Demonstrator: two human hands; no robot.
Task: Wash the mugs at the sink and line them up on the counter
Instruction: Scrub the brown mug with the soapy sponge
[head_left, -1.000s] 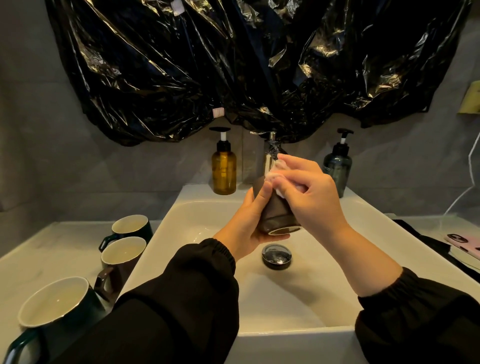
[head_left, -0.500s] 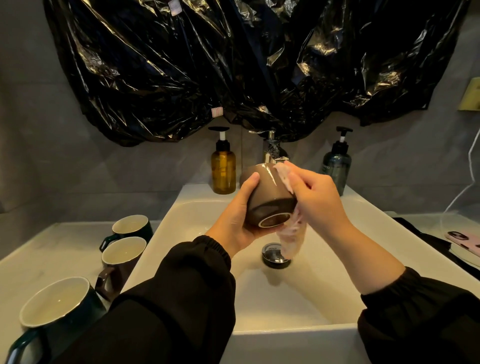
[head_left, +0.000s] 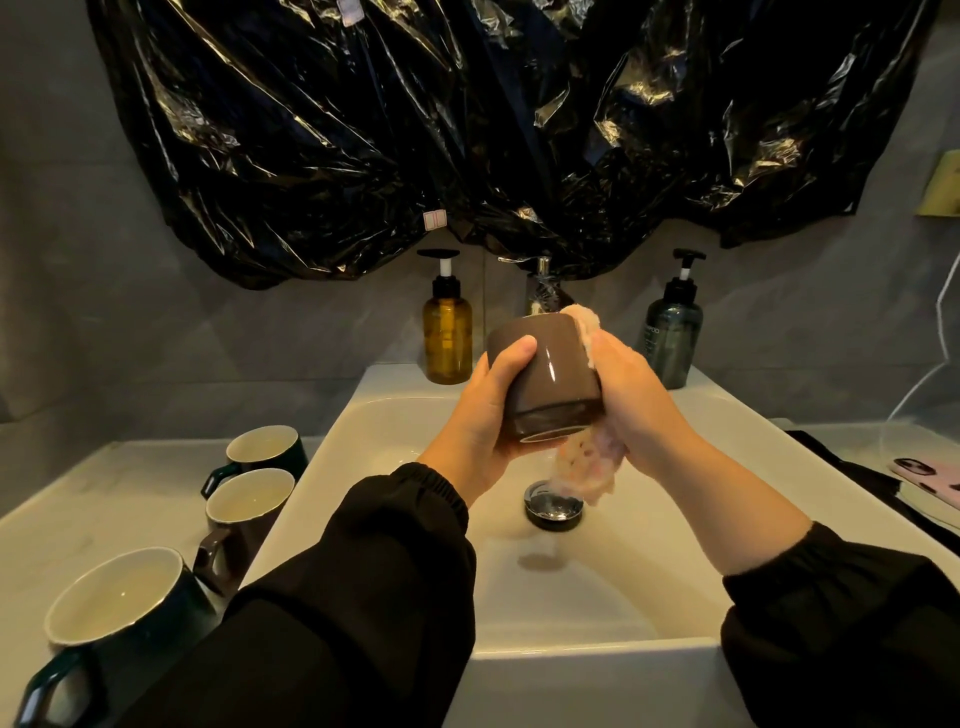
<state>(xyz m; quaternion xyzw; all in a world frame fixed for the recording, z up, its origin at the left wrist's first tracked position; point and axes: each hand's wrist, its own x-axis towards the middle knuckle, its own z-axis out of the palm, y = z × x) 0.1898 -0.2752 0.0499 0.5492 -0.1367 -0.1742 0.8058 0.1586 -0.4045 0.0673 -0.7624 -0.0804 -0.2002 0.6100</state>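
Left hand (head_left: 480, 415) gripping brown mug (head_left: 545, 384) over sink (head_left: 587, 654), right hand (head_left: 636, 405) pressing cloth (head_left: 587, 467) against it

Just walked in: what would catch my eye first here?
Two hands over the white sink: the left hand grips a brown mug while the right hand holds a pink cloth against it. Black plastic sheeting covers the wall above; three mugs stand on the counter at left.

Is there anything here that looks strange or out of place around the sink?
Yes. A crumpled black plastic sheet hangs over the wall above the sink, where one would expect a mirror. A pink phone lies to the right of the sink, near the washing.
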